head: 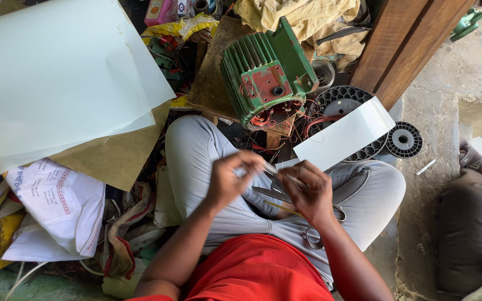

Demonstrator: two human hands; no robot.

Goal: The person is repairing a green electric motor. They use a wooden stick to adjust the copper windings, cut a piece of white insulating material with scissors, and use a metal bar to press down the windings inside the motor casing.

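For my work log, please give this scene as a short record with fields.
left hand: pinches one end of a thin white strip
right hand: holds the strip's other end
lap: scissors lie on the grey trousers
ahead: green motor housing, copper wires showing
right of motor: white sheet over black spool
left: large pale sheets

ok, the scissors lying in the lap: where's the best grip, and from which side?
Take the scissors by the finger loops, which lie exposed on the grey trousers beside the right hand. Come from above on the person's right: the blade end points under both hands, where the left hand and right pinch a thin white strip, so it is likely blocked and sharp.
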